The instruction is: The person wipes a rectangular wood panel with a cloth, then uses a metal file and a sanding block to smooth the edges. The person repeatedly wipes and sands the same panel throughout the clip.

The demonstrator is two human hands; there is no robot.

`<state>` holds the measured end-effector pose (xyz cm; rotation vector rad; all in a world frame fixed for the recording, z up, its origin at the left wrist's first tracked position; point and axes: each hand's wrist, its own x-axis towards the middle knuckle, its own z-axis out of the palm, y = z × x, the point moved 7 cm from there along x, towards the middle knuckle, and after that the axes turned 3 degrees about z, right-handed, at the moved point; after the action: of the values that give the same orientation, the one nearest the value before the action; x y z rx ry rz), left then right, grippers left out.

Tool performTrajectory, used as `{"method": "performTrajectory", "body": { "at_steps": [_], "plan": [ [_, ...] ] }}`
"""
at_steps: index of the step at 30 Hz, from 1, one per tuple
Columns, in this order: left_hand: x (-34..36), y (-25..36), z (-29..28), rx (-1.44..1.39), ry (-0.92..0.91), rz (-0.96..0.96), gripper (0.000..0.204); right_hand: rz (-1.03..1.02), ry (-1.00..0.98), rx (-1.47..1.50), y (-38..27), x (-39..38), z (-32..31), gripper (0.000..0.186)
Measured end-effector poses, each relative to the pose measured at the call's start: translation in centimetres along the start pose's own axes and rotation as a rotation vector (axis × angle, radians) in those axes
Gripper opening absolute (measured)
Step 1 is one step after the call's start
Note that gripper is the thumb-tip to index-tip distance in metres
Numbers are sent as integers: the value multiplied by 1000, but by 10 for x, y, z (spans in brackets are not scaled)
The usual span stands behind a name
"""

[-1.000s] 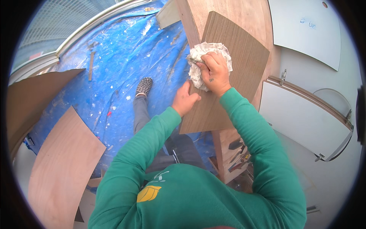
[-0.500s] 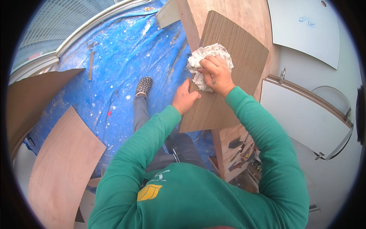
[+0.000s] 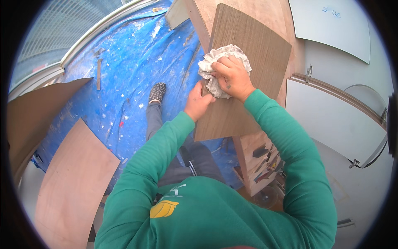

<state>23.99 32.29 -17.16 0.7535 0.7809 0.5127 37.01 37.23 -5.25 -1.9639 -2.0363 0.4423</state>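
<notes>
A brown wood-grain panel (image 3: 253, 62) lies tilted across a plywood workbench, its near corner jutting out over the bench's edge. My right hand (image 3: 233, 78) is closed on a crumpled white cloth (image 3: 222, 54) and presses it against the panel near its left edge. Just below the cloth, my left hand (image 3: 199, 101) grips that left edge, thumb on top and fingers mostly hidden underneath. The two hands are close together.
Blue tarp (image 3: 120, 74) spotted with paint covers the floor at left. Plywood sheets (image 3: 74, 182) lean at lower left. White cabinet doors with hinges (image 3: 331, 120) lie at right. Tools (image 3: 265, 162) sit on a plywood shelf below the bench. A window (image 3: 78, 29) is at upper left.
My right hand and the cloth have shifted slightly left and up along the panel's left edge. My left hand still holds the edge. The whole view has shifted a little.
</notes>
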Motion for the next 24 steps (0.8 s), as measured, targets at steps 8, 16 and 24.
{"method": "performTrajectory", "body": {
  "at_steps": [8, 16, 24],
  "plan": [
    [-4, 10, 5, 108, -99, -137, 55, 51, 318, -20, 69, 93, -25, 12],
    [39, 49, -35, 91, 75, 63, 49, 150, 98, 61, 33, -94, -22, 24],
    [114, 143, 16, 1032, 166, 633, 27, 432, 541, -94, 138, -99, -41, 17]
  ]
}}
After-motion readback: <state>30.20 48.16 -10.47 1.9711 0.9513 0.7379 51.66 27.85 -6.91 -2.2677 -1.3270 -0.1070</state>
